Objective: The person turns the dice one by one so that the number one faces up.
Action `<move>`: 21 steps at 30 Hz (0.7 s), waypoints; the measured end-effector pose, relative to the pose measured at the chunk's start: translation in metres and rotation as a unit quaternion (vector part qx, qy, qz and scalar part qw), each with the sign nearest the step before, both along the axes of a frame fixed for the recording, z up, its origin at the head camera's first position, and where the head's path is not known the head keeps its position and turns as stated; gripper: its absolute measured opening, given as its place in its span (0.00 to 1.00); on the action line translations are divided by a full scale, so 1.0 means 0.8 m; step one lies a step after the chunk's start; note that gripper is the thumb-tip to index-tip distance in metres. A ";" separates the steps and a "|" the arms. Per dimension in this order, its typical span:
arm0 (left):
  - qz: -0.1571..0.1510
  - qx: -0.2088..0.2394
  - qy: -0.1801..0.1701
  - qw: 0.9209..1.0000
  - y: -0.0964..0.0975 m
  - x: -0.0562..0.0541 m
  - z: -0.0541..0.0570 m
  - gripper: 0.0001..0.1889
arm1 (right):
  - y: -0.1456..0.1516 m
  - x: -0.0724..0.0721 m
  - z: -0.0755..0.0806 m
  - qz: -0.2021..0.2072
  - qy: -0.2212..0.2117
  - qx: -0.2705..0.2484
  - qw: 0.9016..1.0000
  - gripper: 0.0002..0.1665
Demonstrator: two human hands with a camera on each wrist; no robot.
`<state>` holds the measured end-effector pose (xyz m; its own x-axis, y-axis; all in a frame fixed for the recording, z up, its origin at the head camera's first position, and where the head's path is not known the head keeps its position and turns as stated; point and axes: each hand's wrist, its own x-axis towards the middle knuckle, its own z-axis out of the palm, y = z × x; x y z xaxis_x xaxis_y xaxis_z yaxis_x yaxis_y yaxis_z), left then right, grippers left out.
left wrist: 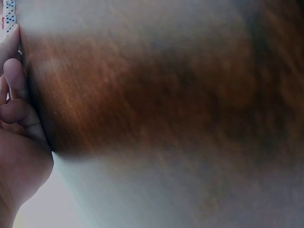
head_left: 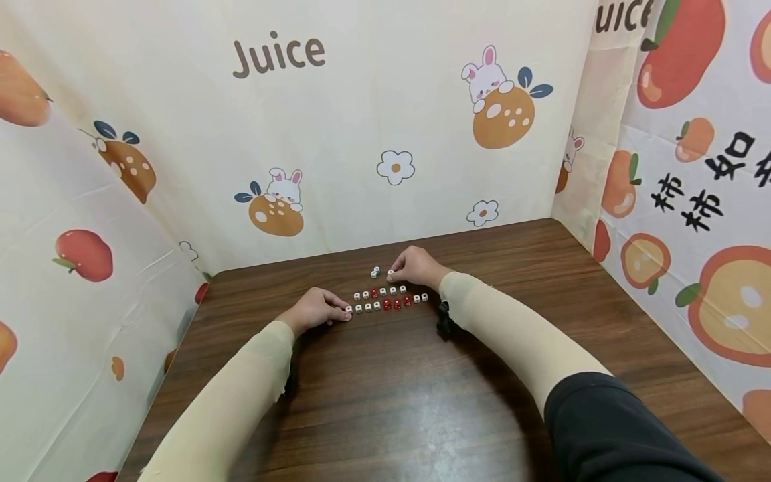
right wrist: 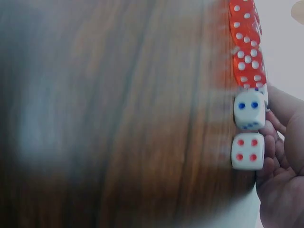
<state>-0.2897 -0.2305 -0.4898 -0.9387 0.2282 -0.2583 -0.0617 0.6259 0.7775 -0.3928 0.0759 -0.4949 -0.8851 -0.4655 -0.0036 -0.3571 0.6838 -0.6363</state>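
Observation:
In the head view, two rows of small dice lie on the brown table. The front row has white dice (head_left: 368, 307) at both ends and red dice (head_left: 397, 304) between them. My left hand (head_left: 314, 308) is at that row's left end, thumb and finger about the end white die (head_left: 349, 309). Behind it runs a shorter row with a red die (head_left: 374, 292) among white ones. My right hand (head_left: 419, 266) pinches a white die (head_left: 390, 273) just beyond this back row. In the right wrist view, a white die with four red pips (right wrist: 248, 151) sits near the right hand.
A few loose white dice (head_left: 375, 272) lie left of my right hand. The wood-grain table (head_left: 373, 395) meets a fruit-printed wall covering (head_left: 361, 100) at the back, with similar sheets at both sides. Dark wrist devices (head_left: 444, 320) sit under the sleeves.

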 end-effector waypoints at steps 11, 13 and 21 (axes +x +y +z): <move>-0.003 0.000 0.002 1.000 0.000 0.002 0.002 0.10 | -0.002 0.004 0.000 -0.007 -0.014 -0.007 1.000 0.09; -0.002 0.001 0.002 1.000 0.000 0.002 0.002 0.10 | 0.000 0.001 -0.002 -0.006 -0.026 -0.021 0.999 0.10; -0.003 0.002 0.003 1.000 0.001 0.004 0.004 0.10 | 0.018 -0.004 0.000 -0.011 -0.076 -0.093 0.993 0.10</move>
